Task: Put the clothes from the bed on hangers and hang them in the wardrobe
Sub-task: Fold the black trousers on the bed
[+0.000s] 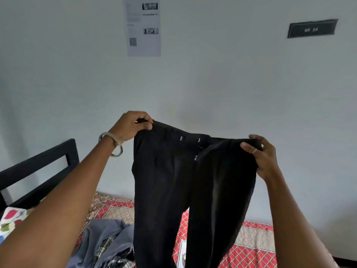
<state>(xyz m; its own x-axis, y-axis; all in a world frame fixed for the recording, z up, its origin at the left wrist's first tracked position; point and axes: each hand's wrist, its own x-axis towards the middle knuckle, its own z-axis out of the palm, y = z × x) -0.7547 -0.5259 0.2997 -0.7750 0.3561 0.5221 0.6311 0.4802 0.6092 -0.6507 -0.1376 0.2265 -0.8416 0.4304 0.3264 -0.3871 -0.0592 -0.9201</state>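
Starting at the left, more clothes [104,242] lie heaped on the bed [255,240], not yet hung. The left hand [133,123] pinches one waistband corner of the black trousers [173,180], the right hand [264,153] grips the other, holding them up over the bed. No hanger or wardrobe shows, so most work likely remains.

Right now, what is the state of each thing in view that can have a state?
Black trousers: held up by the waistband, fly open, legs hanging over the bed.
Left hand: pinches the waistband's left end.
Right hand: grips the waistband's right end.
Blue-grey garment: crumpled on the bed.
Checked garment: crumpled beside it.
Bed: covered with a red patterned sheet.
Paper notice: stuck flat on the wall.
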